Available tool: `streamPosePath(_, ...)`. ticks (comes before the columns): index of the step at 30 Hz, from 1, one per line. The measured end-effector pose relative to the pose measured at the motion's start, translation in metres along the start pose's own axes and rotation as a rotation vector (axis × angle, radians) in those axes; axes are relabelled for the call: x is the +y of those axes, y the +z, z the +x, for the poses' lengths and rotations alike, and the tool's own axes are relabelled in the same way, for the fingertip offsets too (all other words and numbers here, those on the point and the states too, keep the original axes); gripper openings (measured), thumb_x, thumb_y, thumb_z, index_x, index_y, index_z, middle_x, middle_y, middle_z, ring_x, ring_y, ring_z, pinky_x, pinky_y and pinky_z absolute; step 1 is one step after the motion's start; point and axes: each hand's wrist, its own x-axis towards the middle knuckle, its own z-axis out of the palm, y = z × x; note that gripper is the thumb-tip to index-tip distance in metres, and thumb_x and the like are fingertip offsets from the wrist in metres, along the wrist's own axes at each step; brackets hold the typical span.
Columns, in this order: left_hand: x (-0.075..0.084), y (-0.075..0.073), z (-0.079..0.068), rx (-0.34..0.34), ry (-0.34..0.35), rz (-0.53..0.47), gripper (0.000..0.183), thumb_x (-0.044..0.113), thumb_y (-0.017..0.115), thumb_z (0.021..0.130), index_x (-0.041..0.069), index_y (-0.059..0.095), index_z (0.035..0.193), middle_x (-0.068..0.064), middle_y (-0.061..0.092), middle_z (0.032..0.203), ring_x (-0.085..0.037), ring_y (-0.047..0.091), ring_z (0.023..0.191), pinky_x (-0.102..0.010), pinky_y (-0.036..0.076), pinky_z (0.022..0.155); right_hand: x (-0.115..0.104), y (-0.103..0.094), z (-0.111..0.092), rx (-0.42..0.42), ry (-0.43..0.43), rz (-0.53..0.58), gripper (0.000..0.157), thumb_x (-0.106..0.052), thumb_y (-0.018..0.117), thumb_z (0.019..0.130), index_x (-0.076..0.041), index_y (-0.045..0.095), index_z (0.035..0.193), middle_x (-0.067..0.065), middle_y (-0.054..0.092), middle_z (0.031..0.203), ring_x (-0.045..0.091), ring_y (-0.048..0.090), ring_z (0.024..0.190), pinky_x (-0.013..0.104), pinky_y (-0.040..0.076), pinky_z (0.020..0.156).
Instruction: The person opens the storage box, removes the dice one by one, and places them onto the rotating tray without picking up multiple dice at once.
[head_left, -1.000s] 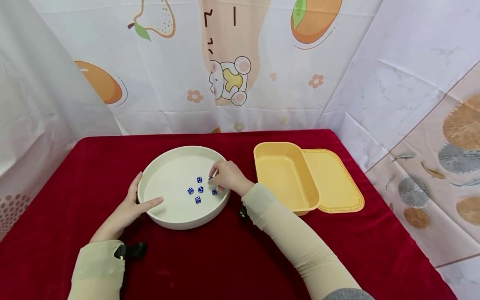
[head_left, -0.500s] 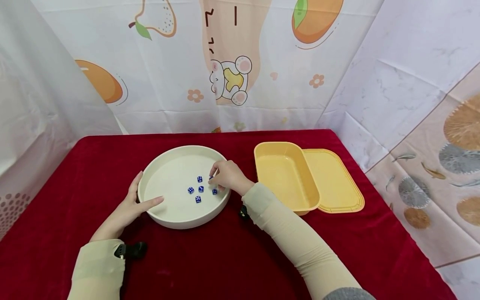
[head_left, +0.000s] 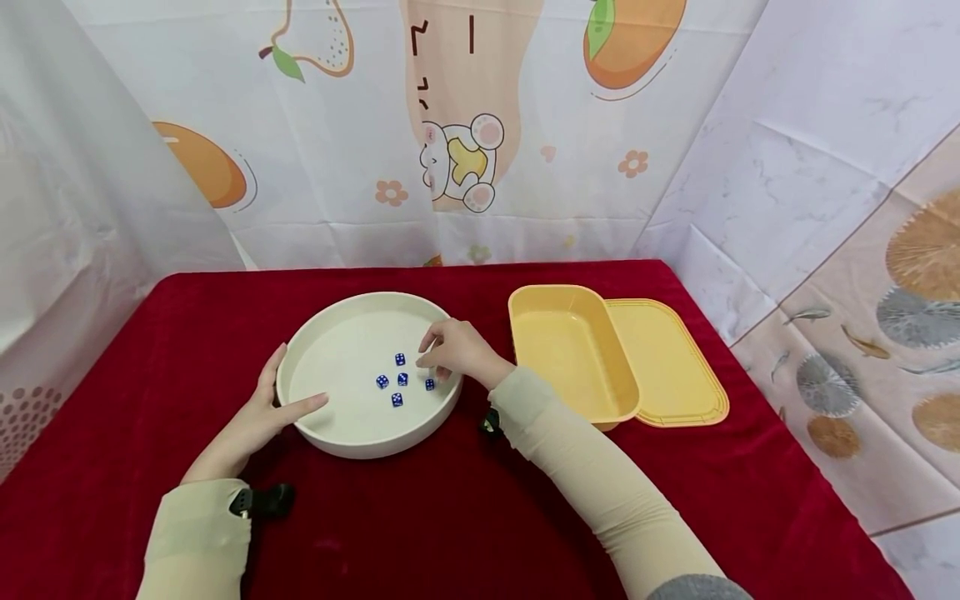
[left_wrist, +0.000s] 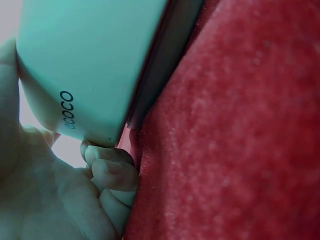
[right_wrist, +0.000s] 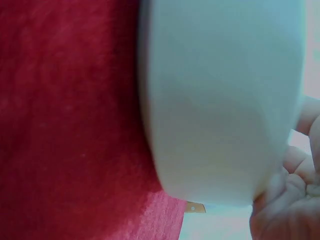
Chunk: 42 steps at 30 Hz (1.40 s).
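Observation:
My left hand (head_left: pixel 258 417) holds the round white tray (head_left: pixel 322 342) at its left side, the thumb over the rim and the other fingers along the outer wall. In the left wrist view, curled fingers (left_wrist: pixel 115 172) lie against the tray's lower edge, beside the word "ecoco". Several blue dice (head_left: pixel 402 379) with white pips lie on the tray floor, right of the middle. My right hand (head_left: pixel 461 350) reaches over the tray's right rim, its thumb and fingers curled together just above the floor. A die at these fingertips is hidden by the fingers.
Right of the tray stands a yellow rectangular box (head_left: pixel 517 308) without its cover. A flat yellow lid (head_left: pixel 667 358) lies partly under the box's right side. Dark red cloth (head_left: pixel 390 517) covers the table, with printed curtains behind and at the sides.
The blue die that showed between my right thumb and fingers is out of sight now. My right hand has shifted very slightly. The left hand and the other dice stay put.

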Motion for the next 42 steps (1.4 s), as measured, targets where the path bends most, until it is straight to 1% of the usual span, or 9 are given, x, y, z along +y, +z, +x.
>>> streamPosePath(5, -0.001, 0.000, 0.001, 0.003, 0.003, -0.001, 0.112, 0.043, 0.066, 0.093, 0.032, -0.026, 0.154, -0.011, -0.021, 0.165, -0.041, -0.007, 0.151, -0.071, 0.010, 0.114, 0.004, -0.007, -0.002, -0.037, -0.021, 0.179, 0.018, -0.015, 0.076, 0.088, -0.006, 0.070, 0.102, 0.017, 0.069, 0.081, 0.017, 0.063, 0.054, 0.029, 0.058, 0.057)
streamPosePath(12, -0.001, 0.001, 0.000, 0.002, 0.003, 0.005, 0.112, 0.043, 0.067, 0.092, 0.032, -0.026, 0.154, -0.011, -0.020, 0.165, -0.041, -0.008, 0.151, -0.071, 0.009, 0.115, 0.004, -0.021, -0.017, -0.071, -0.084, 0.309, 0.029, -0.014, 0.073, 0.089, 0.001, 0.069, 0.113, 0.027, 0.068, 0.101, 0.016, 0.063, 0.058, 0.029, 0.059, 0.059)
streamPosePath(19, 0.001, 0.001, 0.000, 0.003, 0.020, 0.006, 0.112, 0.042, 0.066, 0.093, 0.030, -0.026, 0.154, -0.011, -0.021, 0.165, -0.041, -0.007, 0.151, -0.070, 0.010, 0.115, 0.003, -0.036, -0.036, -0.045, -0.112, 0.392, 0.030, -0.012, 0.072, 0.089, 0.003, 0.068, 0.115, 0.012, 0.068, 0.087, 0.016, 0.062, 0.059, 0.031, 0.059, 0.062)
streamPosePath(25, 0.000, 0.001, -0.001, -0.005, 0.000, 0.003, 0.112, 0.043, 0.066, 0.093, 0.033, -0.027, 0.153, -0.011, -0.022, 0.164, -0.042, -0.009, 0.151, -0.071, 0.009, 0.115, 0.009, -0.043, -0.051, -0.023, -0.151, 0.437, 0.023, -0.009, 0.072, 0.089, 0.001, 0.069, 0.109, 0.026, 0.068, 0.095, 0.017, 0.062, 0.060, 0.028, 0.057, 0.057)
streamPosePath(30, -0.001, 0.002, 0.000, -0.009, -0.001, 0.001, 0.111, 0.043, 0.066, 0.093, 0.034, -0.027, 0.153, -0.014, -0.020, 0.165, -0.043, -0.007, 0.150, -0.071, 0.009, 0.114, 0.014, -0.048, -0.063, -0.002, -0.153, 0.444, 0.021, -0.010, 0.071, 0.090, 0.000, 0.069, 0.109, 0.027, 0.068, 0.098, 0.020, 0.062, 0.064, 0.027, 0.056, 0.057)
streamPosePath(34, -0.002, 0.003, 0.001, -0.018, 0.005, 0.001, 0.111, 0.043, 0.065, 0.094, 0.034, -0.028, 0.152, -0.016, -0.018, 0.165, -0.044, -0.002, 0.150, -0.071, 0.013, 0.114, 0.021, -0.052, -0.072, -0.001, -0.154, 0.465, 0.025, -0.009, 0.071, 0.090, 0.004, 0.067, 0.111, 0.018, 0.071, 0.090, 0.019, 0.062, 0.063, 0.026, 0.056, 0.057)
streamPosePath(37, -0.002, 0.002, 0.001, -0.023, 0.008, 0.001, 0.111, 0.043, 0.065, 0.094, 0.034, -0.029, 0.152, -0.017, -0.018, 0.164, -0.045, 0.000, 0.149, -0.071, 0.015, 0.114, 0.026, -0.055, -0.078, 0.006, -0.165, 0.478, 0.028, -0.008, 0.070, 0.089, 0.007, 0.066, 0.112, 0.005, 0.071, 0.084, 0.017, 0.062, 0.063, 0.026, 0.055, 0.056)
streamPosePath(39, -0.002, 0.002, 0.001, -0.023, 0.010, 0.000, 0.111, 0.043, 0.064, 0.094, 0.034, -0.029, 0.152, -0.017, -0.018, 0.164, -0.045, 0.000, 0.149, -0.071, 0.014, 0.114, 0.030, -0.057, -0.081, 0.011, -0.170, 0.487, 0.029, -0.007, 0.070, 0.089, 0.008, 0.066, 0.113, 0.001, 0.071, 0.084, 0.016, 0.062, 0.063, 0.025, 0.055, 0.056)
streamPosePath(42, -0.002, 0.001, 0.002, -0.022, 0.008, 0.000, 0.111, 0.043, 0.064, 0.094, 0.034, -0.030, 0.152, -0.017, -0.019, 0.164, -0.045, -0.001, 0.149, -0.071, 0.013, 0.114, 0.036, -0.061, -0.084, 0.021, -0.157, 0.506, 0.026, -0.007, 0.070, 0.089, 0.005, 0.067, 0.111, 0.002, 0.073, 0.086, 0.016, 0.062, 0.063, 0.025, 0.054, 0.055)
